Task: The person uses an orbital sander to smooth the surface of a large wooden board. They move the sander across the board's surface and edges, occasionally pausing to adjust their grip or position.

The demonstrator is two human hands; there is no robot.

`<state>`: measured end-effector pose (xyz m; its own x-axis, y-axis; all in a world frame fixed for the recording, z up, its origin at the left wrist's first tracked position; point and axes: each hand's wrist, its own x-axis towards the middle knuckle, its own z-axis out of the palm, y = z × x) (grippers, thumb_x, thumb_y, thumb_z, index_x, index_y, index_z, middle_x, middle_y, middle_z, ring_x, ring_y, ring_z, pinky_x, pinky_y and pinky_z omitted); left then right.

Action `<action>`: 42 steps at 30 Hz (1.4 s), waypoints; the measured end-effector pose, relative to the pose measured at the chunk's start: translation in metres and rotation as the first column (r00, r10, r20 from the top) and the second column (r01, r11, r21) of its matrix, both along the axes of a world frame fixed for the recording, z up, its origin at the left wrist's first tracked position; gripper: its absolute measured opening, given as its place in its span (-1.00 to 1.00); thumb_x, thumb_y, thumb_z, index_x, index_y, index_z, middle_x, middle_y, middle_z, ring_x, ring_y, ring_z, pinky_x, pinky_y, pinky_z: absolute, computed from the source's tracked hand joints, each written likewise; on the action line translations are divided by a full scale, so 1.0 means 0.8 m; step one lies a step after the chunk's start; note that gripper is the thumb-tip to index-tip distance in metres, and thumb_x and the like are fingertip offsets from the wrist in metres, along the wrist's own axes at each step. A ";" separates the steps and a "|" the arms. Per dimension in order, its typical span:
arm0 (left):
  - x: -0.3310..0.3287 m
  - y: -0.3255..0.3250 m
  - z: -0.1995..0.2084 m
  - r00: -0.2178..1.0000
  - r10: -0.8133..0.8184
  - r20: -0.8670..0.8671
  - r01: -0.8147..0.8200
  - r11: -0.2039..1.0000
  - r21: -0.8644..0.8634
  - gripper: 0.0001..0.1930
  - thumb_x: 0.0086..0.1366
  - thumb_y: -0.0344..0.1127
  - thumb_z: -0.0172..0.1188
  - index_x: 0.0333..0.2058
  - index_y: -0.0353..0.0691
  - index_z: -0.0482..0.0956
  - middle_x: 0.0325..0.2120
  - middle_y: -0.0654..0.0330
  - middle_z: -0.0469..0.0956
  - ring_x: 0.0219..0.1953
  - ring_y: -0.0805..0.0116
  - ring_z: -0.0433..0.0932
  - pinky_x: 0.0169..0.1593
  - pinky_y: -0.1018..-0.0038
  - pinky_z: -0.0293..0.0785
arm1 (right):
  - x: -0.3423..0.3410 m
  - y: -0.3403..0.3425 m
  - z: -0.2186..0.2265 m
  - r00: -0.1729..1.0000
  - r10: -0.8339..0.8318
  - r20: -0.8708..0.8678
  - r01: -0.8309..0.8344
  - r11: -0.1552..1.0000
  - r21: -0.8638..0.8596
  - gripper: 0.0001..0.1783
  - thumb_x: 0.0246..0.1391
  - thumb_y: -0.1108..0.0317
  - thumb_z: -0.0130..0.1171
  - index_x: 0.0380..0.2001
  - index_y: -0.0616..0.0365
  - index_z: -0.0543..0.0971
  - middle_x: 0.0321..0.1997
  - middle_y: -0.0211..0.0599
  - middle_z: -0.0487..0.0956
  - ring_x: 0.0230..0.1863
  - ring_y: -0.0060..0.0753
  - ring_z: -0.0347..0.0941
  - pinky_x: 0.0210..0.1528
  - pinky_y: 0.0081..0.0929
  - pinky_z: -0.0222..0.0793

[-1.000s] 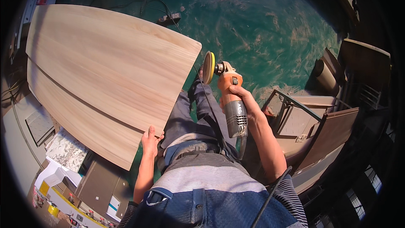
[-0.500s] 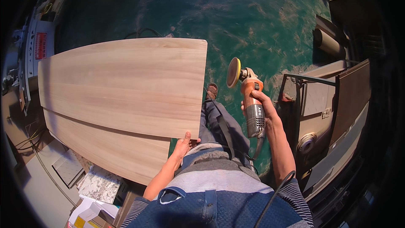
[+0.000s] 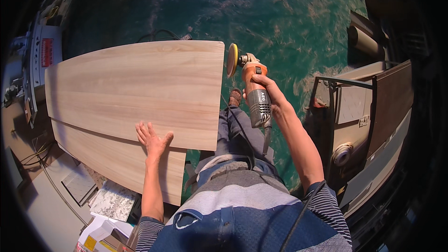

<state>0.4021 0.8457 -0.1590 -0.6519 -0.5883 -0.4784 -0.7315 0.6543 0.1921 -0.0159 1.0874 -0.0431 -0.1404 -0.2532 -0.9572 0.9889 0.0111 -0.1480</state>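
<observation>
A corded orange and black angle grinder (image 3: 258, 93) is gripped by my right hand (image 3: 269, 90). Its round sanding disc (image 3: 232, 60), edged in yellow, stands on edge close beside the right end of the upper wooden panel (image 3: 140, 88). A narrow gap shows between disc and wood. My left hand (image 3: 153, 141) lies with fingers spread on the panel's near edge. Beneath that panel, a second wooden board (image 3: 116, 158) sticks out toward me. The grinder's cord drops from its rear end past my leg.
To the right stand a metal frame (image 3: 326, 80) and leaning dark panels (image 3: 392, 102). A rolled sheet (image 3: 366, 44) lies farther back. The green floor (image 3: 289, 32) is strewn with dust. At lower left are a speckled slab (image 3: 113, 200) and a white paper-like object (image 3: 105, 231).
My left hand let go of the panel's near right corner and moved left onto its near edge, fingers spread. My right hand brought the grinder left, closer to the panel's end.
</observation>
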 end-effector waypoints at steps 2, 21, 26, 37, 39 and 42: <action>0.012 0.002 -0.016 0.999 -0.003 -0.047 0.003 1.000 -0.018 0.21 0.06 0.64 0.12 0.37 -0.34 0.14 0.45 -0.26 -0.13 0.53 -0.21 -0.35 0.49 -0.14 -0.37 | -0.002 -0.003 -0.009 0.999 0.046 -0.026 -0.046 0.999 0.009 -0.37 0.08 0.12 0.35 0.00 0.37 0.34 -0.32 0.05 0.59 -0.46 -0.11 0.65 -0.40 -0.24 0.72; -0.002 0.025 -0.003 0.999 0.040 -0.022 -0.040 0.999 0.010 0.22 0.03 0.65 0.12 0.35 -0.33 0.18 0.44 -0.27 -0.09 0.53 -0.23 -0.37 0.48 -0.14 -0.46 | 0.030 0.008 -0.019 0.969 0.169 -0.181 -0.169 0.986 0.013 -0.51 0.11 0.06 0.28 -0.13 0.26 0.43 -0.43 -0.06 0.60 -0.50 -0.17 0.63 -0.42 -0.18 0.67; -0.004 0.033 -0.002 1.000 0.023 0.013 -0.023 1.000 -0.011 0.21 0.07 0.66 0.05 0.37 -0.32 0.16 0.46 -0.23 -0.10 0.53 -0.22 -0.33 0.49 -0.11 -0.42 | 0.066 0.031 -0.019 0.963 0.174 -0.208 -0.171 0.985 0.031 -0.50 0.12 0.09 0.28 -0.10 0.27 0.40 -0.40 -0.04 0.60 -0.49 -0.18 0.64 -0.43 -0.22 0.68; 0.013 0.040 -0.009 0.995 0.053 -0.085 -0.056 0.998 -0.032 0.20 0.04 0.67 0.09 0.35 -0.30 0.20 0.44 -0.24 -0.06 0.52 -0.24 -0.31 0.48 -0.17 -0.41 | 0.183 0.080 -0.001 0.974 0.149 -0.169 -0.149 0.989 0.009 -0.47 0.12 0.10 0.29 -0.06 0.31 0.38 -0.39 -0.05 0.59 -0.49 -0.19 0.64 -0.45 -0.25 0.69; 0.013 0.040 -0.008 0.994 0.058 -0.097 -0.061 0.998 -0.031 0.20 0.04 0.67 0.09 0.35 -0.29 0.21 0.45 -0.23 -0.07 0.52 -0.24 -0.31 0.48 -0.17 -0.41 | 0.206 0.089 0.001 0.976 0.148 -0.162 -0.147 0.989 0.019 -0.46 0.12 0.11 0.29 -0.05 0.32 0.38 -0.39 -0.05 0.59 -0.49 -0.18 0.64 -0.45 -0.25 0.69; 0.013 0.038 -0.008 0.994 0.047 -0.095 -0.051 0.998 -0.040 0.20 0.04 0.68 0.08 0.36 -0.29 0.21 0.45 -0.23 -0.08 0.53 -0.23 -0.32 0.48 -0.16 -0.42 | 0.241 0.106 -0.001 0.976 0.137 -0.168 -0.135 0.991 0.024 -0.45 0.12 0.12 0.28 -0.03 0.33 0.39 -0.38 -0.05 0.59 -0.49 -0.18 0.64 -0.45 -0.27 0.68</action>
<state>0.4123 0.8764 -0.1653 -0.6626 -0.6392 -0.3904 -0.7430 0.6268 0.2346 0.1768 1.1718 -0.0435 -0.2651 -0.2690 -0.9259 0.9389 0.1464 -0.3113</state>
